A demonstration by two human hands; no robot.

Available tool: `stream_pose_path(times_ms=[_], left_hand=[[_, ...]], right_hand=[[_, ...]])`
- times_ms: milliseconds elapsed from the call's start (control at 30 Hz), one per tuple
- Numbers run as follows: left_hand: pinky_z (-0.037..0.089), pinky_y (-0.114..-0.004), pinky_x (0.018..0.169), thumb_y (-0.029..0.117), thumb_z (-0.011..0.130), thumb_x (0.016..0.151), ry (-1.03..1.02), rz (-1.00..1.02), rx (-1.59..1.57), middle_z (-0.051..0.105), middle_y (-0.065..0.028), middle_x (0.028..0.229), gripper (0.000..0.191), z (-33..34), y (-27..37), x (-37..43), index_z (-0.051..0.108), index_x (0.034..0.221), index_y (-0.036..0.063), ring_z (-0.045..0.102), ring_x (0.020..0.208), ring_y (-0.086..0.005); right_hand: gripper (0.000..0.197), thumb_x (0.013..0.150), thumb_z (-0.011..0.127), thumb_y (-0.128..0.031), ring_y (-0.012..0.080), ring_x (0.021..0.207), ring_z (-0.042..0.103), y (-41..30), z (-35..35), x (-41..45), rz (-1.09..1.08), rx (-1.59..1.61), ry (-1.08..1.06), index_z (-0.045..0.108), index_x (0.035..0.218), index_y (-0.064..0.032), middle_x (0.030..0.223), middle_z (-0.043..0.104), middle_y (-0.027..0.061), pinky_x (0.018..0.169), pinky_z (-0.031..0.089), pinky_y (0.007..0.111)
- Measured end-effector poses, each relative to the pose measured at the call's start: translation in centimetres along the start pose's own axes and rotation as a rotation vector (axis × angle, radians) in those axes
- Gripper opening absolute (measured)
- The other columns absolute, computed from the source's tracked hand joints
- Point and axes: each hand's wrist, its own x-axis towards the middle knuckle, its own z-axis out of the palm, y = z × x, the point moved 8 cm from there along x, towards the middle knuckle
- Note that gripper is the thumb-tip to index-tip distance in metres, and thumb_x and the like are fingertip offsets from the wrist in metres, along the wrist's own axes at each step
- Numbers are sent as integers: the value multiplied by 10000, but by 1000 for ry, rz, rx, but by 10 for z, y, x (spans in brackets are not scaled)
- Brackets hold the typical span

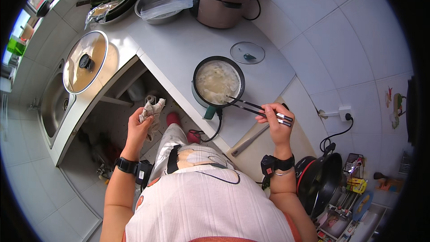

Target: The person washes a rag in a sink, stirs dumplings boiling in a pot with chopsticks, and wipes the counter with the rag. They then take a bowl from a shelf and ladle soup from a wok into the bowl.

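My right hand (277,122) grips a pair of black chopsticks with silver ends (252,106). Their tips reach into the near right part of an electric cooking pot (198,96), which holds pale, cloudy liquid with light food (218,81) in it. A green handle (210,112) points towards me, and a black cord hangs beside it. In my left hand (139,126) is a crumpled light cloth (154,112), held off the counter's edge, left of the pot. Behind the pot, to the right, a small glass lid with a green knob (248,56) lies on the counter.
A knife (250,140) lies on a cutting board (302,131) at right. A pressure cooker (218,6) and a metal basin (142,5) stand at the back. A large glass lid (97,45) is near the sink (50,117). Black pans (331,174) stand right of my forearm.
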Motion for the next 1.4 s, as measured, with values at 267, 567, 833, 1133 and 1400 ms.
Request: stream_pose_path(times_ms=[267,567,833,1133,1400], left_hand=[[504,-259,681,21,558,853,-126,-77,-188,624,-32,880,153,30,1,25,577,1002,-10,600,760,-112],[562,-345,710,11,468,865,-173,-268,-536,638,-117,968,240,29,-28,35,527,1096,-16,654,817,-214],[561,-365,759,-26,412,871,-89,-253,-641,617,-151,1067,330,18,-33,26,476,1194,-22,649,888,-243],[546,-367,803,-53,378,867,-84,-242,-690,605,-158,1095,340,14,-35,19,479,1191,-39,639,931,-250],[482,-360,790,-4,578,740,109,240,546,594,-120,977,349,19,-45,70,555,1088,5,593,877,-285]], right_hand=[[218,918,536,-136,197,601,657,40,-31,-10,155,281,227,605,887,68,742,636,134,544,546,251],[178,896,571,-175,211,692,662,136,-76,-31,269,722,680,598,922,-1,818,649,108,615,554,250],[197,852,610,-90,314,885,628,141,8,-21,-422,-766,150,586,1033,-17,1105,571,139,752,534,353],[375,753,532,63,354,1091,534,159,43,-27,-493,-1061,-231,572,1109,-47,1291,468,160,909,465,395],[241,775,584,-35,342,1059,551,151,-18,122,-152,-716,-18,602,1016,-20,1183,552,175,900,455,382]])
